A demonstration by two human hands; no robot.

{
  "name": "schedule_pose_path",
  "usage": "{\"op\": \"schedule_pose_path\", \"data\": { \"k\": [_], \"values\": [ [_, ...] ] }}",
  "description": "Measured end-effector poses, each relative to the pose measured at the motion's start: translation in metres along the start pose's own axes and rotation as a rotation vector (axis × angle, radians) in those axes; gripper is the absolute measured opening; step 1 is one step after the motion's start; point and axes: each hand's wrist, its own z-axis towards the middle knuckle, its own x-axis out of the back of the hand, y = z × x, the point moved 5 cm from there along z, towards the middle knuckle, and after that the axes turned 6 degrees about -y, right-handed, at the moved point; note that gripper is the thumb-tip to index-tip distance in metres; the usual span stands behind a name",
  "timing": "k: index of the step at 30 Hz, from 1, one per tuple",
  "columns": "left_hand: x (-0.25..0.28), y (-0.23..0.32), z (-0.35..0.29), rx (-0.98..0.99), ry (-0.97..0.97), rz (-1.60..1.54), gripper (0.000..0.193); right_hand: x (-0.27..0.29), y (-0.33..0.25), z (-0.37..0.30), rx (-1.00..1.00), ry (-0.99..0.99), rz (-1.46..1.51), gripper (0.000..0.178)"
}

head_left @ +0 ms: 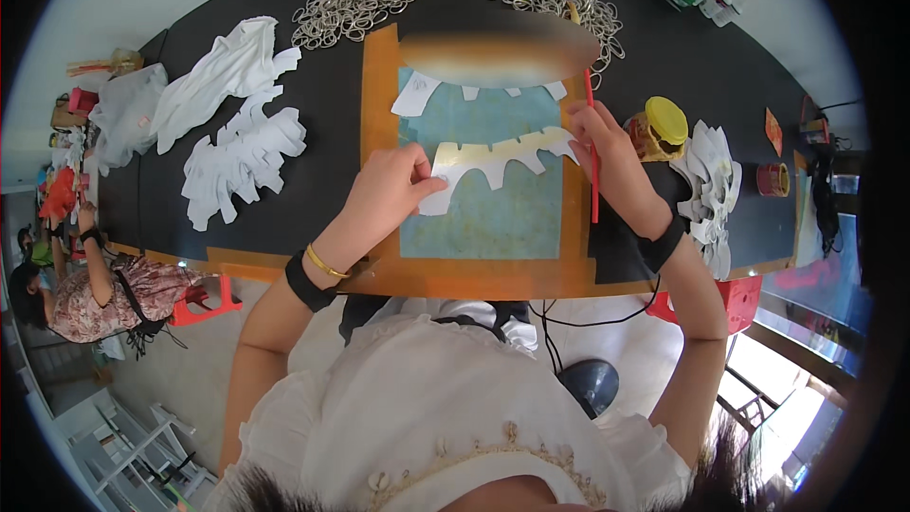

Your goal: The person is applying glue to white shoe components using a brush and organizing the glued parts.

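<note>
Left hand pressing down on the near end of a white scalloped paper strip, fingers together and flat on it. Right hand at the strip's far end, fingers closed around a thin red brush, its tip just at the paper's edge. Strip lying on a blue-green mat, directly between both sets of fingers.

Judging by colour, most of the strip already coated yellowish; the end under the left fingers remaining white.

Beyond the fingers on the mat: about five small white pieces, part blurred. Left of the left fingers, two heaps of white cut-outs on the dark surface; right of the right fingers, one stack and one yellow-lidded jar. Farther off, two piles of metal rings.
</note>
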Motion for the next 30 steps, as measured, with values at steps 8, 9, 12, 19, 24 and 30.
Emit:
{"op": "schedule_pose_path", "data": {
  "k": [8, 9, 12, 19, 24, 30],
  "values": [
    [0.022, -0.002, 0.013, -0.052, 0.064, -0.198, 0.024, 0.000, 0.008, 0.007, 0.050, 0.207, 0.064, 0.025],
    [0.027, -0.001, 0.015, -0.052, 0.069, -0.207, 0.024, -0.001, 0.009, 0.009, 0.052, 0.206, 0.061, 0.025],
    [0.037, -0.001, 0.021, -0.038, 0.050, -0.216, 0.024, -0.005, 0.012, 0.014, 0.046, 0.183, 0.099, 0.024],
    [0.030, -0.008, 0.030, -0.046, 0.036, -0.087, 0.026, 0.009, -0.012, 0.005, 0.060, 0.171, -0.142, 0.035],
    [0.039, 0.019, 0.016, -0.192, 0.165, 0.342, 0.029, 0.030, -0.031, -0.011, -0.003, 0.198, -0.036, 0.055],
    [0.062, 0.082, 0.033, -0.496, -0.209, 0.083, 0.023, 0.051, -0.050, -0.049, -0.042, 0.261, 0.284, 0.051]
  ]
}}
